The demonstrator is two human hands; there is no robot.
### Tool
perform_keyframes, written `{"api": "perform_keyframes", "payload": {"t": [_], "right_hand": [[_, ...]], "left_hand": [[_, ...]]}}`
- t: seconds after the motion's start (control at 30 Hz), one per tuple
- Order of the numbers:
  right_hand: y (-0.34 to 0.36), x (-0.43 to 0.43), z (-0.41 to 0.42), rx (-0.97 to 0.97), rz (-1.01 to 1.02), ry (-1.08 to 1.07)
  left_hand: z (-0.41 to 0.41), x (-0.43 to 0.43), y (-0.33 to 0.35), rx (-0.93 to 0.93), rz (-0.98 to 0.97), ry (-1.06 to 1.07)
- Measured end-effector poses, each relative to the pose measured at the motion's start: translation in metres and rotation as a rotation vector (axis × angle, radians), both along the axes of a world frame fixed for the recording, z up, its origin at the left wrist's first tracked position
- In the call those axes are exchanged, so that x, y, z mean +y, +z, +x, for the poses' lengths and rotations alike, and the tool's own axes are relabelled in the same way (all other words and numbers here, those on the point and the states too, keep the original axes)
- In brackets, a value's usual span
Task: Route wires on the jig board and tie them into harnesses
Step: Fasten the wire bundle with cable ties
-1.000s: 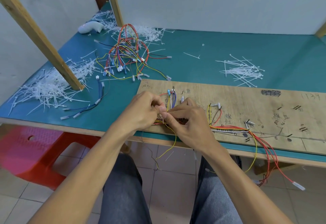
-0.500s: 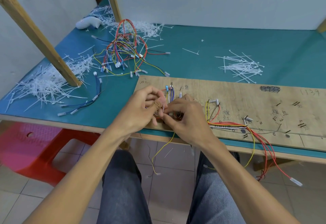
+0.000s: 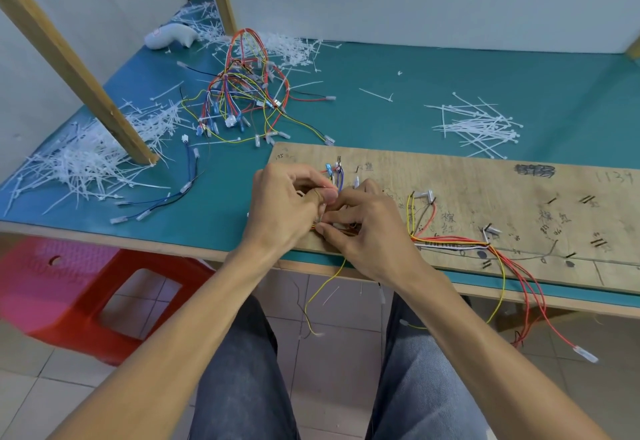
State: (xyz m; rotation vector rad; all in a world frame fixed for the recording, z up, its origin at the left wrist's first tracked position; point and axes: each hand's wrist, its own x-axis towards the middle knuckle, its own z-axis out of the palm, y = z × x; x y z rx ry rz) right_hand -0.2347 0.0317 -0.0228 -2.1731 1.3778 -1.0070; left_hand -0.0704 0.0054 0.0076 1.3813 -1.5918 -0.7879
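Wire bundle (image 3: 450,242) along near edge of jig board (image 3: 485,180), left end pinched from both sides: left hand (image 3: 287,207) and right hand (image 3: 367,228), fingers (image 3: 329,194) curled tight on the strands, knuckles almost touching. Presence of a tie under the grip: not discernible. Treat as light, limp and springy; expect thin strands to fan apart on release. Grip just beside the tie point with all strands gathered, never by the small terminals (image 3: 328,168), probably fragile. Mind the yellow wire (image 3: 325,287) hanging off the near edge. Draw spare cable ties (image 3: 478,124) from the far right heap
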Motion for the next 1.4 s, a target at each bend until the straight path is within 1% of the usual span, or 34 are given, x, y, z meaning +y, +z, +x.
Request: {"api": "perform_keyframes", "payload": {"t": [0.07, 0.1, 0.2, 0.3, 0.37, 0.53, 0.7, 0.8, 0.87, 0.97, 1.07, 1.17, 1.27, 1.4], "right_hand": [[0.001, 0.001, 0.001, 0.004, 0.014, -0.018], [0.002, 0.001, 0.001, -0.005, 0.034, -0.034], [0.004, 0.002, 0.001, -0.052, 0.094, -0.059], [0.006, 0.003, 0.001, -0.036, 0.073, -0.036], [0.007, 0.004, 0.001, -0.035, 0.058, -0.026], [0.005, 0.000, 0.001, -0.015, 0.032, -0.004], [0.001, 0.001, 0.002, 0.028, -0.028, -0.010], [0.003, 0.003, 0.002, 0.042, -0.044, -0.007], [0.006, 0.005, 0.003, 0.044, -0.025, -0.012], [0.011, 0.006, 0.003, 0.015, 0.029, -0.032], [0.011, 0.006, 0.001, -0.011, 0.038, -0.029], [0.009, 0.006, 0.002, -0.001, -0.004, -0.031], [0.005, 0.004, 0.003, 0.001, -0.033, -0.032], [-0.001, 0.004, 0.002, 0.029, -0.079, -0.030]], "left_hand": [[0.009, 0.003, -0.003, -0.070, -0.022, -0.075], [0.013, 0.005, -0.004, -0.068, -0.022, -0.123], [0.017, 0.011, -0.008, 0.068, 0.012, -0.182], [0.006, 0.009, -0.011, 0.159, 0.041, -0.197], [-0.001, 0.005, -0.014, 0.153, 0.044, -0.171], [-0.009, -0.001, -0.015, 0.052, -0.007, -0.060], [-0.008, -0.002, -0.015, -0.016, -0.054, -0.044], [-0.008, -0.001, -0.011, 0.003, -0.038, -0.053], [-0.006, -0.003, -0.010, 0.004, -0.003, -0.109], [-0.002, -0.006, -0.007, -0.009, 0.032, -0.190], [-0.003, -0.006, -0.006, 0.001, 0.034, -0.209], [-0.005, -0.004, -0.009, 0.036, 0.036, -0.185], [-0.007, -0.004, -0.011, 0.019, -0.016, -0.122], [-0.007, -0.002, -0.012, 0.005, -0.018, -0.048]]}}
